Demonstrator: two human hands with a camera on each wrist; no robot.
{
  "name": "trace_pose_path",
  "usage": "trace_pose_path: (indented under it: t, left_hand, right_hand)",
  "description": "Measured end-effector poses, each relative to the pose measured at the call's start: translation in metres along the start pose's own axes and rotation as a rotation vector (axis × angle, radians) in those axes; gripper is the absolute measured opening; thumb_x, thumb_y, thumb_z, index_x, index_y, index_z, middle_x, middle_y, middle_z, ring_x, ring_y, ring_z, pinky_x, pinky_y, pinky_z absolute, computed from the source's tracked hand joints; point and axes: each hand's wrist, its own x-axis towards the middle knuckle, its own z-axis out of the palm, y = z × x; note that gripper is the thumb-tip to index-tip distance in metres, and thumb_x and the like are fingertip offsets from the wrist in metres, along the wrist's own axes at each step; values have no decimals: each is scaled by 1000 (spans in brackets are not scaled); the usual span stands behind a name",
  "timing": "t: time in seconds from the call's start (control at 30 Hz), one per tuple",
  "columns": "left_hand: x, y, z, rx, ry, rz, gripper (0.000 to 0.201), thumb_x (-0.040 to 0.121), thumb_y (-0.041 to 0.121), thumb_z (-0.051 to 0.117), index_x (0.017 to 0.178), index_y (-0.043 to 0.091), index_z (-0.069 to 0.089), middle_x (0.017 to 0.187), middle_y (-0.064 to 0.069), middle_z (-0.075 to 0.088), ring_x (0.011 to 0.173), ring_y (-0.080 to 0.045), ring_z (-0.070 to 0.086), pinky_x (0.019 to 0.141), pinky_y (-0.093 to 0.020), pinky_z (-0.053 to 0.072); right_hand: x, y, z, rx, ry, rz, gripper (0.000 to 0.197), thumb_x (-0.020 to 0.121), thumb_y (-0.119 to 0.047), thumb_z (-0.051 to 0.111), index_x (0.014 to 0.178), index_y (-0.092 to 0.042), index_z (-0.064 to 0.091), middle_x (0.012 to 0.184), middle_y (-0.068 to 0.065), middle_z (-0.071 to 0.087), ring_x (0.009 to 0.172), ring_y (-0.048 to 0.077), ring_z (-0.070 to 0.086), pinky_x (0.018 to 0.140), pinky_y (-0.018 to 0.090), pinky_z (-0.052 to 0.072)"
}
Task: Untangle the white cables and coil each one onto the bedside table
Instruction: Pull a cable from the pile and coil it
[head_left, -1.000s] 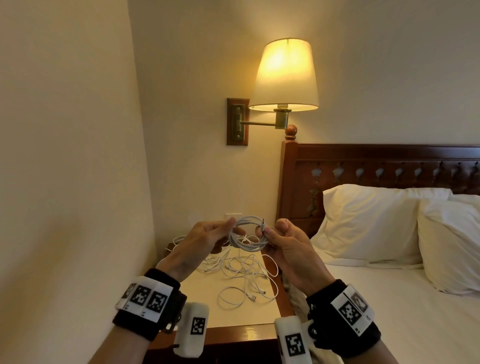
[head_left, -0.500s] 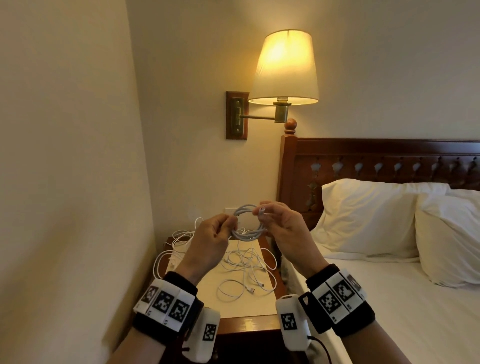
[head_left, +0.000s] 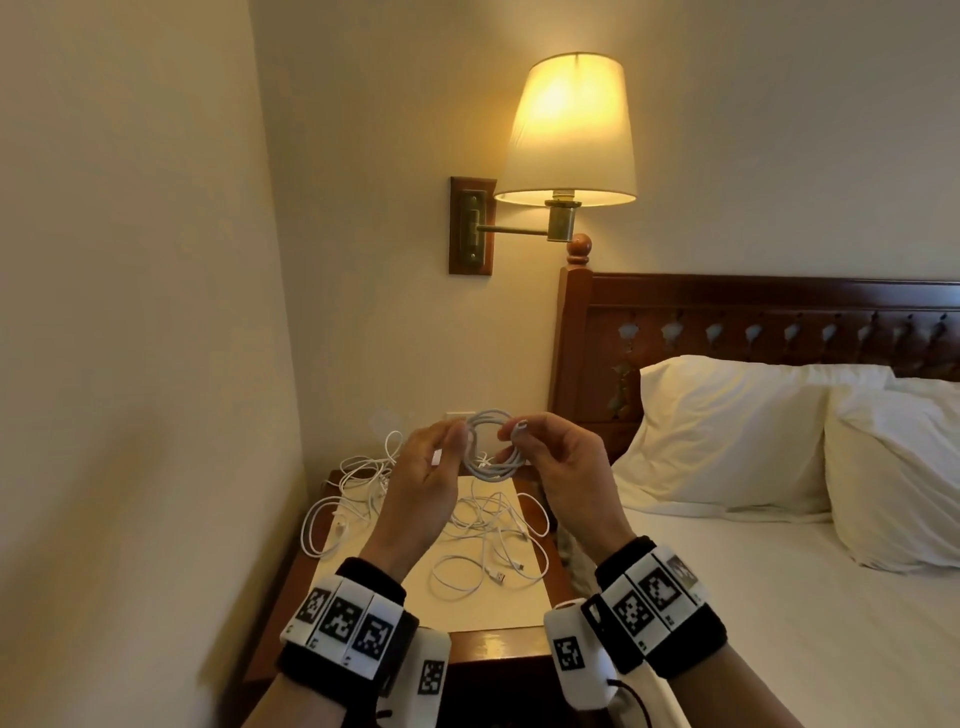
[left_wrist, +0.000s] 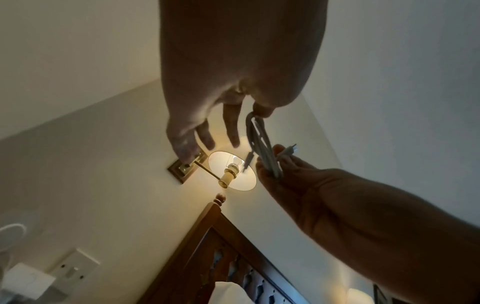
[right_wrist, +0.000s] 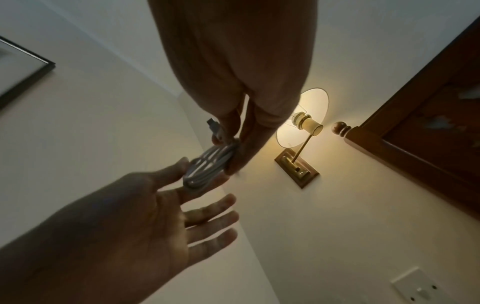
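A small coil of white cable (head_left: 488, 447) hangs in the air above the bedside table (head_left: 483, 603). My left hand (head_left: 457, 441) pinches the coil's left side between thumb and forefinger, its other fingers (left_wrist: 231, 127) spread straight. On the coil's right side my right hand (head_left: 514, 441) grips the strands (right_wrist: 207, 164), and the cable's plug end (right_wrist: 213, 125) sticks up past its fingertips. A loose tangle of white cables (head_left: 488, 525) lies on the table below, with more loops (head_left: 337, 504) spilling over its left edge.
A lit wall lamp (head_left: 569, 124) hangs above the table. The wooden headboard (head_left: 753, 312), pillows (head_left: 727, 431) and bed are close on the right, a wall close on the left. A wall socket (left_wrist: 75, 265) and a white charger (left_wrist: 26, 281) sit behind the table.
Both hands keep hold of the coil and have risen a little above the table. The left hand's lower fingers have spread out.
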Motion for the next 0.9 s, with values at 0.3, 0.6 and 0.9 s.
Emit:
trace_pose_path:
  t: [0.3,0.6,0.9]
  left_hand:
    - [-15,-8,11,-256,107,-214,24,83,29,72,98,10,75,67,-3,72,58,-16,65,49,-28,52]
    - [-20,-28,26,-364,75,-299,8,88,12,68,93,9,74,71,-11,73,58,-17,68,56,-23,57]
    - [-26,-103,63,-399,19,-542,17,93,5,61,80,1,72,65,-11,67,50,-13,63,56,-22,59]
  right_hand:
    - [-13,17,-2,38,128,-39,16,95,-12,58,104,-15,71,86,8,75,80,22,73,70,25,57]
    - [-26,42,-10,-124,177,49,25,92,-18,64,112,-33,59,96,-5,72,87,16,71,59,23,57]
    - [-107,103,-59,-189,132,423,24,93,-20,64,115,-32,62,110,-14,64,92,12,68,70,30,60]
